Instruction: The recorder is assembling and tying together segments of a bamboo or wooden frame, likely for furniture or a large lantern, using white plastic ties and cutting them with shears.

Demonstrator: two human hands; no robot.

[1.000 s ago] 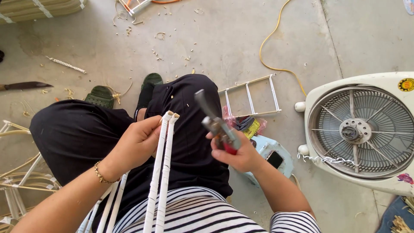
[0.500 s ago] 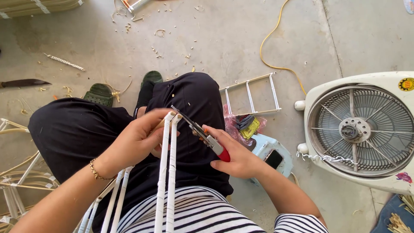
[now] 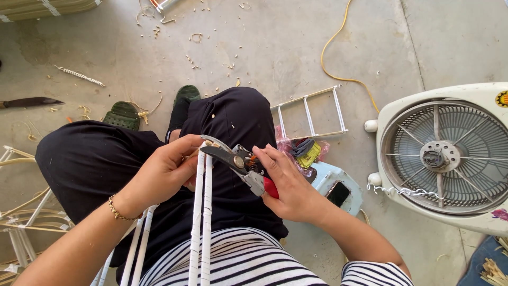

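Wrapped white rods (image 3: 201, 212), paired, long axis running near-to-far over the lap. Left hand (image 3: 166, 169) grips their far tips; right hand (image 3: 288, 182) holds pruning shears (image 3: 238, 161), blades open, reaching leftward onto those tips.

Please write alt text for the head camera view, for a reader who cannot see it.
The right hand closes red-handled pruning shears on the top of two white-wrapped rods that the left hand steadies over a lap; a white box fan sits nearby.
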